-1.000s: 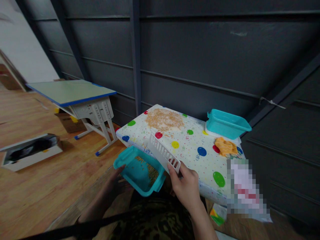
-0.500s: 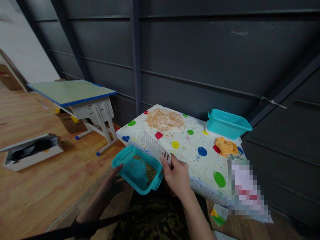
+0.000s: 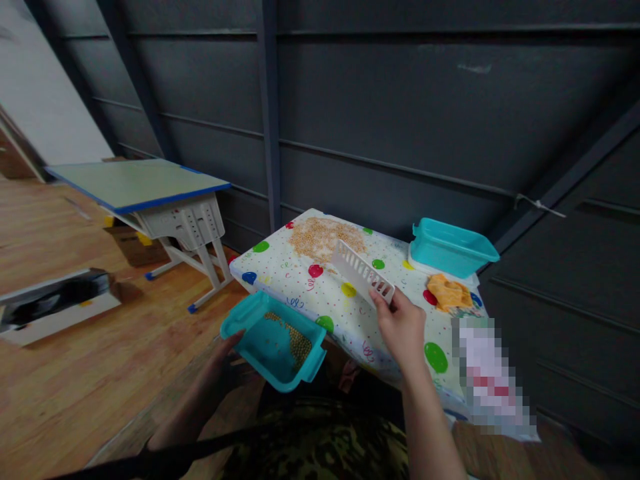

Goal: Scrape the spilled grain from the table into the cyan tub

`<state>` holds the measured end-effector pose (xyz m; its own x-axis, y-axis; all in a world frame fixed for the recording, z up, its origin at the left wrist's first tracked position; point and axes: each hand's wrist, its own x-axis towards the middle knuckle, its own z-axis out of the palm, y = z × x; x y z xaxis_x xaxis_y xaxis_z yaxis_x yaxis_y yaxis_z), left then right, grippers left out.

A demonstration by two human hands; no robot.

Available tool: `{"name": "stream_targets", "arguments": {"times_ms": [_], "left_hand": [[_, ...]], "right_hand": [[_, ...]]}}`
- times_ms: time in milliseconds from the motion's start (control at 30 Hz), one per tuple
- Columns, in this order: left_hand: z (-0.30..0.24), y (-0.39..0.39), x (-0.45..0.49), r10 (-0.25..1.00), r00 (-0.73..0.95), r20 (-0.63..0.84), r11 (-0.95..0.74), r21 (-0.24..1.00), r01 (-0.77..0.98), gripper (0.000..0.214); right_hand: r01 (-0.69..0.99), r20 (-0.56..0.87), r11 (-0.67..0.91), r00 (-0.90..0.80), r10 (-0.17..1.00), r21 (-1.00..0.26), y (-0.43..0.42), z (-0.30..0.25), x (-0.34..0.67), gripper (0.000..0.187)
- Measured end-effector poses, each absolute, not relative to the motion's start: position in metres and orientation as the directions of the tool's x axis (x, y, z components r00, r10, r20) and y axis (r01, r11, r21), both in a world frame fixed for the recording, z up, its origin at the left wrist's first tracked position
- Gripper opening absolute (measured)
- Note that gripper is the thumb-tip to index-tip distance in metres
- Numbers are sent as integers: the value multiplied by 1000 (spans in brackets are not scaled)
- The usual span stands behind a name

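Note:
My left hand [image 3: 227, 363] grips the near-left rim of a teal plastic tray [image 3: 270, 357], its thumb over the edge. The tray is held just off the table's front edge, and small greenish beans [image 3: 300, 347] lie along its right side. Closed around one end of a white slotted plastic scraper [image 3: 363, 272], my right hand [image 3: 403, 327] holds it over the middle of the table. The scraper's far end is close to a spread pile of yellowish grains [image 3: 320, 237] with white powder among them.
On the balloon-patterned tablecloth [image 3: 295, 273] stand a second teal basin [image 3: 453, 250] at the back right and a crumpled orange cloth [image 3: 447, 292]. A blurred-out packet [image 3: 493, 380] lies at the right edge. A desk [image 3: 145, 183] and an open white box [image 3: 60, 307] are to the left.
My right hand has moved the scraper away from above the tray, rightward and farther over the table. My left hand and the tray have stayed nearly in place.

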<state>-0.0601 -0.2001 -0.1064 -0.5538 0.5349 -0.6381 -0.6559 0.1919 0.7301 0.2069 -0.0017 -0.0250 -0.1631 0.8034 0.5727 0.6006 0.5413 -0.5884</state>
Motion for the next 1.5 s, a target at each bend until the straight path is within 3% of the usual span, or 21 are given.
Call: {"name": "stream_targets", "arguments": {"times_ms": [333, 900, 1500], "left_hand": [[-110, -199, -57, 544, -541, -641, 198, 724, -660, 26], [-104, -198, -54, 525, -554, -646, 185, 722, -667, 38], [-104, -196, -55, 532, -534, -657, 205, 712, -671, 18]], "right_hand": [[744, 526, 446, -150, 837, -497, 34, -36, 223, 39], [757, 481, 449, -204, 853, -475, 35, -33, 200, 33], [687, 466, 488, -240, 852, -538, 29, -37, 182, 27]]}}
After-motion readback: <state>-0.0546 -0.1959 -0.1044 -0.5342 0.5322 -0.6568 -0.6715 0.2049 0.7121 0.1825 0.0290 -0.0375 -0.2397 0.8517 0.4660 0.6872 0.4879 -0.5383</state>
